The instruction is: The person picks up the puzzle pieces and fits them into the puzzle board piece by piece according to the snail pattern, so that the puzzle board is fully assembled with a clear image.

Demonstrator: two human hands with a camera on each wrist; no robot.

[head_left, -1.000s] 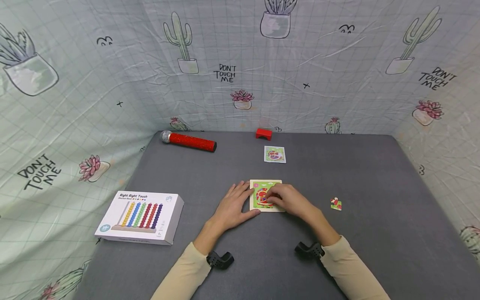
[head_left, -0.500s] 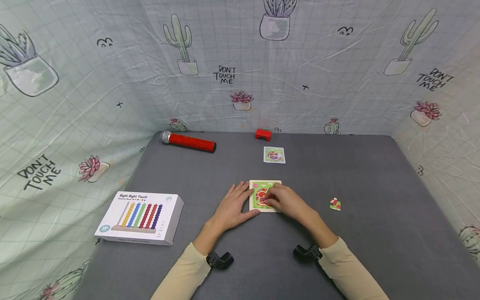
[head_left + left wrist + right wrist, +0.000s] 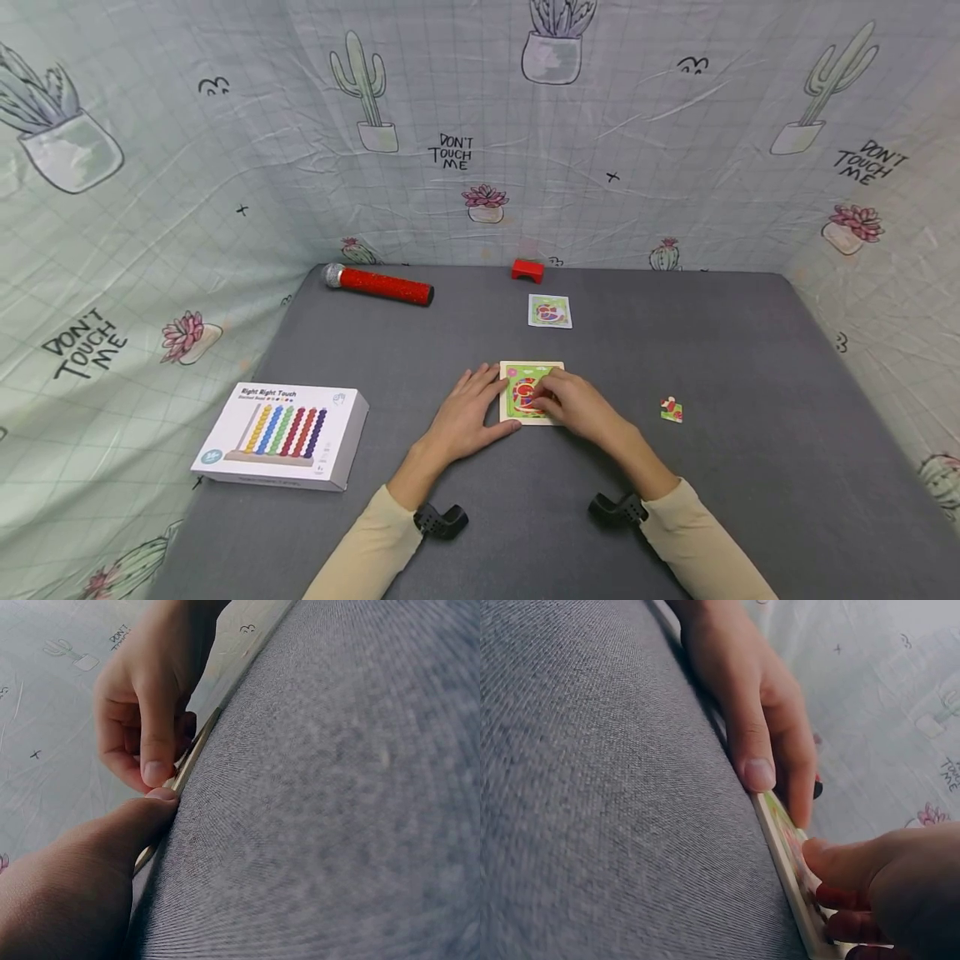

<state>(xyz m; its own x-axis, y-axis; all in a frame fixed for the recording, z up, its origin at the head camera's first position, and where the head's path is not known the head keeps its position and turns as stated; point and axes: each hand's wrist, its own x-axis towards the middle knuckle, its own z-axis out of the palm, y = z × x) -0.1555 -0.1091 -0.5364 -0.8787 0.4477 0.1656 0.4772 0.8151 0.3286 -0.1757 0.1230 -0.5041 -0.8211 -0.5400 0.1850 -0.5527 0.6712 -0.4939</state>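
A small picture puzzle board (image 3: 517, 405) with a cream rim and a green and red picture lies flat on the table. My left hand (image 3: 467, 414) rests at its left side, fingers straight and thumb at the near corner; the left wrist view shows that thumb (image 3: 161, 796) against the board's edge. Over the right half is my right hand (image 3: 581, 404), fingers curled and their tips down on the picture. They hide that part of the board, and whether a piece is between them cannot be seen. In the right wrist view its fingers (image 3: 840, 862) touch the board.
Loose red and green puzzle pieces (image 3: 672, 409) lie to the right. Behind the board are a square picture card (image 3: 550, 311) and a red arch block (image 3: 528, 270). A red microphone (image 3: 382, 284) lies at the back left, a white box (image 3: 281, 435) at the left.
My right fingers have shifted very slightly on the picture. The left hand and the loose pieces have stayed in place.
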